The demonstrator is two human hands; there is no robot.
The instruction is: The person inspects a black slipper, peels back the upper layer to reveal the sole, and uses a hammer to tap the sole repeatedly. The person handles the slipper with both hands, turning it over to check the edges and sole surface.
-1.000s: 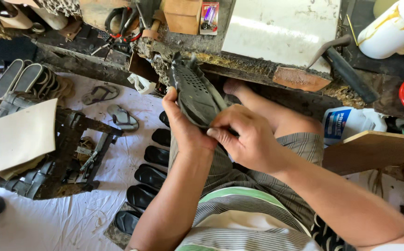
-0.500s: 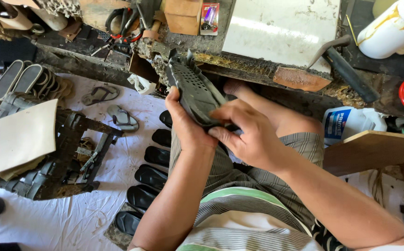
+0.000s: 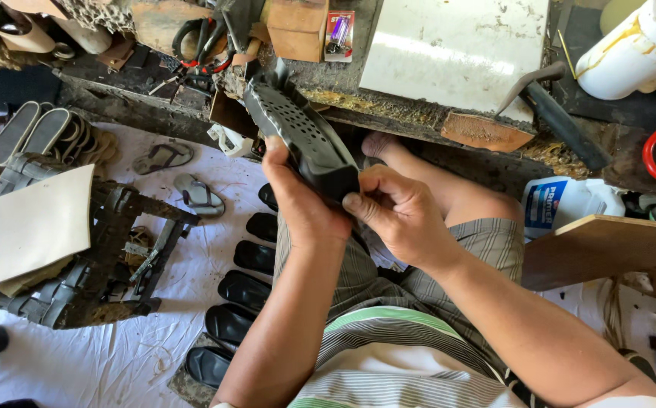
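A dark grey rubber shoe sole (image 3: 297, 128) with a dotted tread is held up in front of me, its toe pointing away to the upper left. My left hand (image 3: 297, 200) grips its near end from the left side and underneath. My right hand (image 3: 396, 215) pinches the same near end from the right, thumb on top. Both hands touch each other around the heel of the sole, above my lap in checked shorts.
Several black soles (image 3: 241, 291) lie in a row on the white cloth (image 3: 78, 363) by my left leg. A dirty workbench (image 3: 418, 121) ahead carries a white slab (image 3: 456, 49), a hammer (image 3: 554, 113), pliers, a white bottle (image 3: 630, 49). Sandals and a metal frame (image 3: 116, 249) sit left.
The sole has been lifted slightly and turned between my hands; my right hand's grip has shifted nearer the heel end. The view has moved a little.
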